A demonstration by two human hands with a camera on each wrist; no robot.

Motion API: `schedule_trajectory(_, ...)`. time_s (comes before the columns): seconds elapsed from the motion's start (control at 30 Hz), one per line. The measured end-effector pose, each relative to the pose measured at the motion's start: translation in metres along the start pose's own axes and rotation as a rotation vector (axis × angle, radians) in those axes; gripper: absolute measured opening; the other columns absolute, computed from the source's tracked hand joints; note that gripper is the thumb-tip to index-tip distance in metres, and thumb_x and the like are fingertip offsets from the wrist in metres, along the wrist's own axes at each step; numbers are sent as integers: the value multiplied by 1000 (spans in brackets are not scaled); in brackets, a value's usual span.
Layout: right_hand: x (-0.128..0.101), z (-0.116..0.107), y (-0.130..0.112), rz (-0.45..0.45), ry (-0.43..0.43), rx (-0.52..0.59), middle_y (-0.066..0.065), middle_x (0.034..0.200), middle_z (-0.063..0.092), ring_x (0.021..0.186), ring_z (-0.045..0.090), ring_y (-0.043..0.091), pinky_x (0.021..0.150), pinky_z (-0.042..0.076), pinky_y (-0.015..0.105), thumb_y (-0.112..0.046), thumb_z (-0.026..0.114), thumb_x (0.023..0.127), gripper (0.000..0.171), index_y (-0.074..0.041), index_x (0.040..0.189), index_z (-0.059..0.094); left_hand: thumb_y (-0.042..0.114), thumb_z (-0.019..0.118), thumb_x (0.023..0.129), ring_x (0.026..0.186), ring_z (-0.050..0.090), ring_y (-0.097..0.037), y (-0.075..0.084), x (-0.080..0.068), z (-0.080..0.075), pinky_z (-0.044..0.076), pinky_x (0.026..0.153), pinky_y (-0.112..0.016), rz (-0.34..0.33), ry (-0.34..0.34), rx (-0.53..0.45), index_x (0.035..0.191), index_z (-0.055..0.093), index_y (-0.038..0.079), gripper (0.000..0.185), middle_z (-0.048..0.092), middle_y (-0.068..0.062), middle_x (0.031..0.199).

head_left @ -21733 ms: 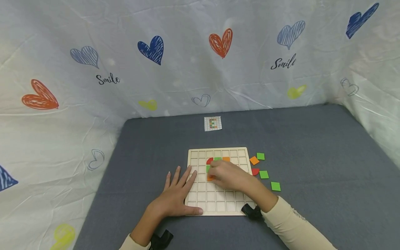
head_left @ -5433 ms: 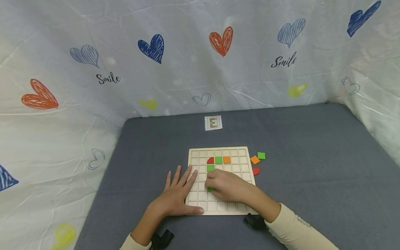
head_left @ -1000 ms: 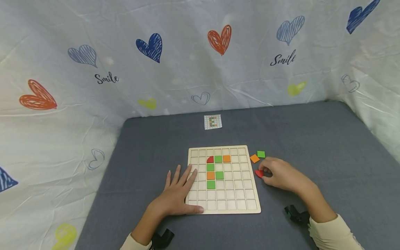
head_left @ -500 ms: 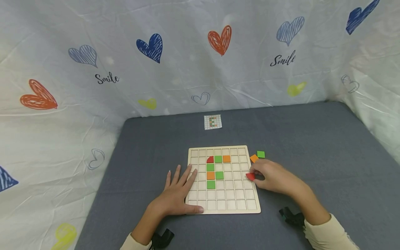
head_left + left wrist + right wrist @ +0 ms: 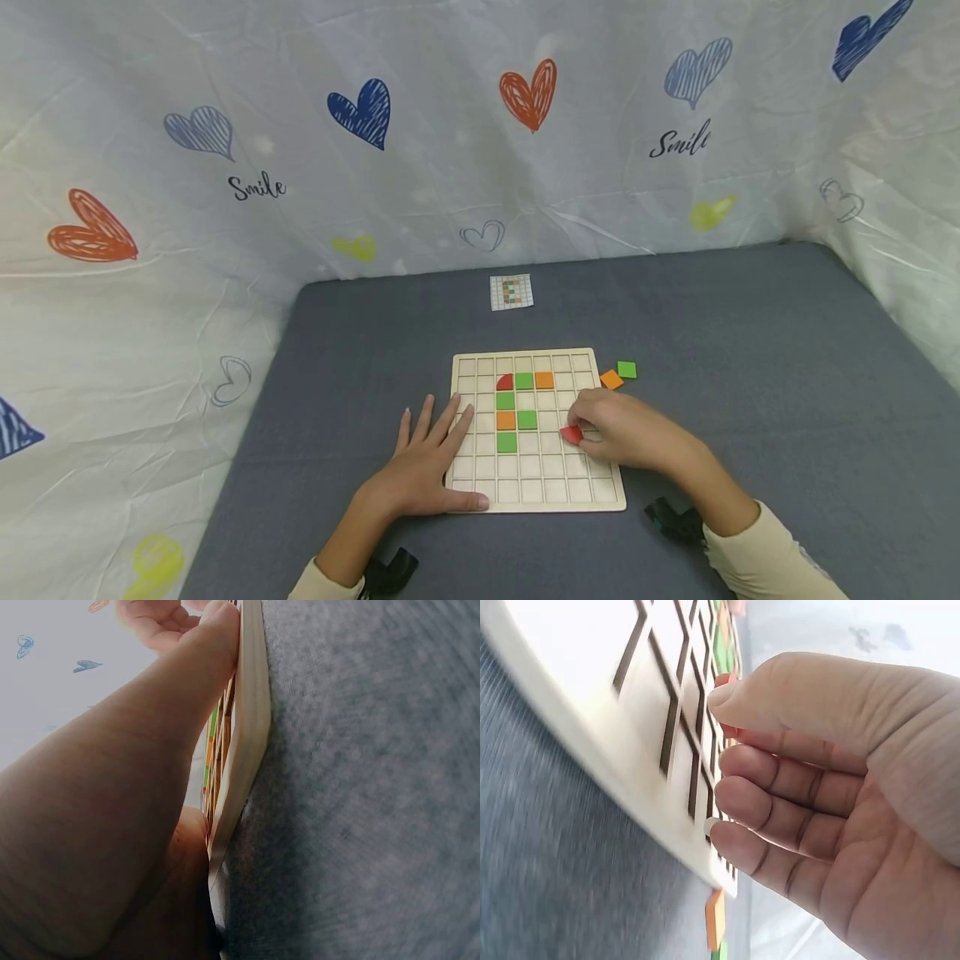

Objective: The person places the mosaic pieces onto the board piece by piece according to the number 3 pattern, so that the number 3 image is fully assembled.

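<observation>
Right hand (image 5: pixel 626 431) | pinching red piece (image 5: pixel 572 434) | moved over board (image 5: pixel 532 492) | left hand (image 5: pixel 423 467) flat

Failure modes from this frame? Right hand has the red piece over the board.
1. The right hand pinches the red piece only at its edge, above the wooden grid board; it may slip and drop into the wrong cell.
2. The red piece looks like a quarter-circle, so it might seat in the wrong rotation.
3. The left hand rests flat on the board's near-left corner; if it lifts, pressing could shift the board and jog the placed green tile.
</observation>
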State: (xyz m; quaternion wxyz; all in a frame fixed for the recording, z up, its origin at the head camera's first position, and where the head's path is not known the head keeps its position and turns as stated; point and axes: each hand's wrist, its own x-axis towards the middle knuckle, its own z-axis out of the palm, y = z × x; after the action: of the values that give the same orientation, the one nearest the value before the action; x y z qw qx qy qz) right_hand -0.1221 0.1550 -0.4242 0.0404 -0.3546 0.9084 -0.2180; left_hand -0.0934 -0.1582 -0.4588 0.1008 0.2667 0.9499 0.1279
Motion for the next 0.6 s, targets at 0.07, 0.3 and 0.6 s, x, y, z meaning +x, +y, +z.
schedule_trajectory(0.07, 3, 2, -3, -27, -3, 0, -8, 73, 50, 66, 42, 5, 58, 38, 20, -8, 63, 76, 10, -18, 74, 61, 81, 47, 63, 134, -11, -32, 0, 0, -1, -5, 99, -58, 2, 0, -3, 147, 0, 23, 112, -7, 2, 151)
schedule_trajectory(0.3, 12, 7, -15, -63, -15, -5, -8, 71, 50, 66, 41, 6, 58, 38, 20, -9, 63, 77, 12, -20, 72, 61, 82, 45, 64, 134, -11, -32, 1, 0, -1, -6, 99, -59, 2, -2, -3, 147, 1, 23, 111, -6, 1, 151)
schedule_trajectory(0.6, 21, 13, -29, -111, -48, 19, -6, 68, 50, 64, 41, 7, 57, 37, 20, -9, 62, 77, 14, -20, 69, 59, 83, 45, 63, 134, -9, -33, 2, -1, -1, -4, 100, -59, -3, 19, 27, 147, 3, 22, 112, -5, 1, 151)
